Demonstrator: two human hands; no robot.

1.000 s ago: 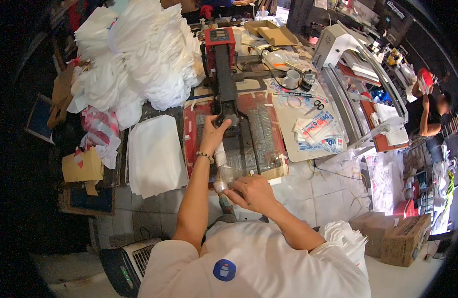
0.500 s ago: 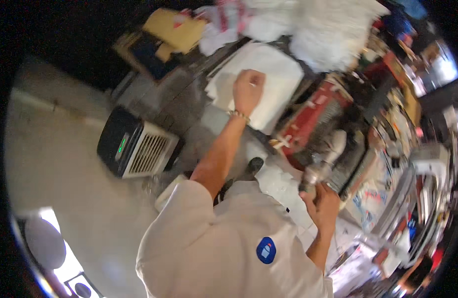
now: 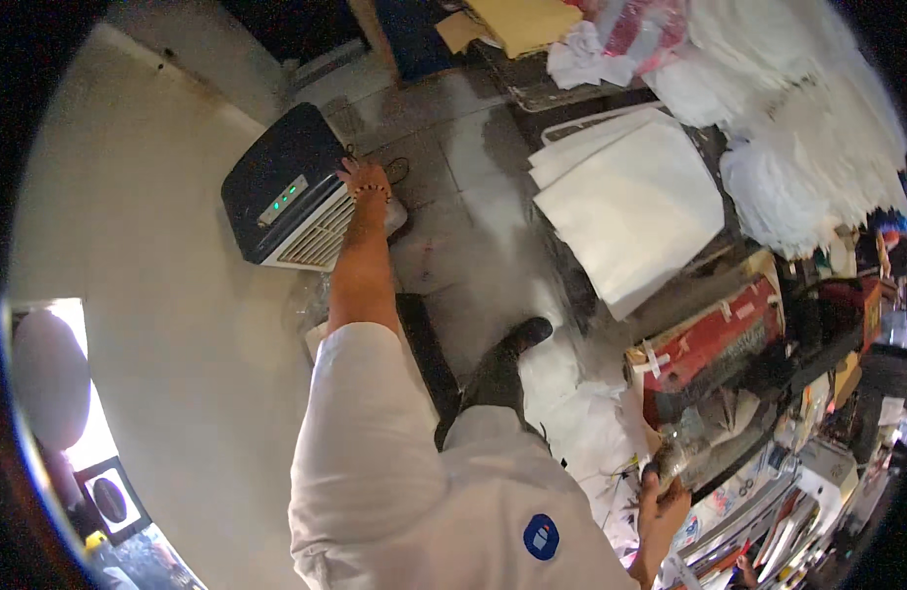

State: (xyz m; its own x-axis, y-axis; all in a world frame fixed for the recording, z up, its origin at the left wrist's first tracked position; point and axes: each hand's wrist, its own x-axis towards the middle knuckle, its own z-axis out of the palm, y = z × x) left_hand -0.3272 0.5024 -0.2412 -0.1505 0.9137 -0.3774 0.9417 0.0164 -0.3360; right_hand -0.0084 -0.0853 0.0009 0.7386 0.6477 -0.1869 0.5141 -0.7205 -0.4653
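Observation:
My left arm reaches forward to a black and pale air cooler [image 3: 281, 187] with green lights on its panel. My left hand [image 3: 367, 180], wearing a beaded bracelet, rests at the cooler's upper edge with its fingers apart, holding nothing. Low on the right, my right hand [image 3: 667, 503] is closed around the near end of a clear plastic, bottle-like thing [image 3: 677, 444]. A pale part extends from its far side; its exact kind is blurred. Between the two arms, farther off, lies a stack of white sheets [image 3: 635, 202].
White plastic bags [image 3: 807, 108] are heaped at the far right. A worn red box [image 3: 714, 339] stands beyond my right hand, near a crowded bench of papers and tools. A plain wall [image 3: 168, 324] runs along the left. My dark shoe [image 3: 532, 332] is on the tiled floor [image 3: 453, 231].
My left hand has moved from above the white sheets leftward to the cooler, its curled fingers now spread. My view has swung left; my right hand still holds the clear plastic thing.

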